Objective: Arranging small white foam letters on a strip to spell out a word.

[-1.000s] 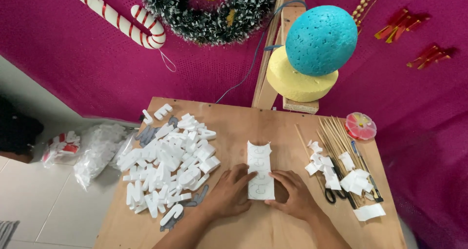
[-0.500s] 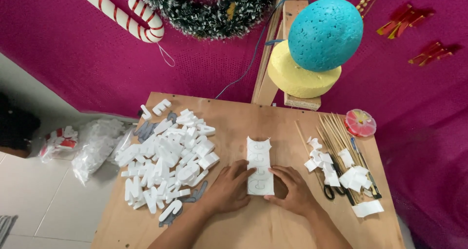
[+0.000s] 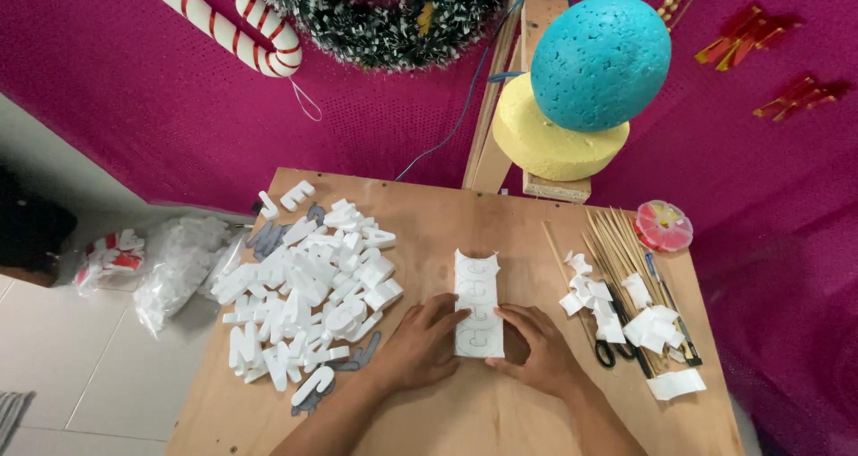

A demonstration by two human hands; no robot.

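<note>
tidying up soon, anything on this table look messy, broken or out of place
Nothing looks broken. The white foam letters lie in a loose heap, a few near the table edge at left. White offcuts are strewn over the wooden skewers and scissors. Both hands press on a white foam strip.

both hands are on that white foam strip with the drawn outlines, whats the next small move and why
Probably reach the right hand for the scissors beside the skewers. The white foam strip still bears uncut pencilled shapes, both hands only press it flat on the table, left hand included, and neither holds a tool, while the pile of cut foam letters lies alongside.
</note>
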